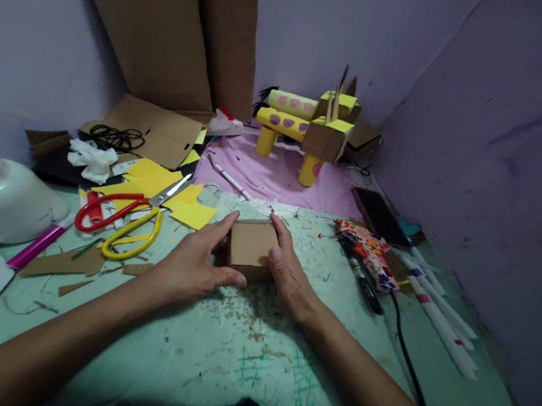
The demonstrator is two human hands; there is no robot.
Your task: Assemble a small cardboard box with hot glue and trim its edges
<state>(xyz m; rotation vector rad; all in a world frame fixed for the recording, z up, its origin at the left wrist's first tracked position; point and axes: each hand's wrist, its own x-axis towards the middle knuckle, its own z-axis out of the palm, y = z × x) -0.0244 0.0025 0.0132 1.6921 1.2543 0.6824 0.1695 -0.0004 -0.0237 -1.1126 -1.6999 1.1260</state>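
A small brown cardboard box (252, 244) is between my two hands, above the middle of the green table (168, 363). My left hand (203, 257) grips its left side, the thumb along the near lower edge and a finger at the far left corner. On the other side my right hand (289, 266) is closed against the box, its thumb on the near right edge and a finger at the far right corner. The box's underside is hidden. Scissors (148, 213) with one red and one yellow handle lie left of my left hand, on yellow paper scraps (193, 212).
Two yellow cardboard animal figures (287, 123) stand on pink cloth (236, 164) at the back. A flower-patterned glue gun (370, 250), its black cord, pens (361, 279) and white sticks (441, 314) lie at right. A white pot (14, 200) and cardboard scraps (66, 261) are at left.
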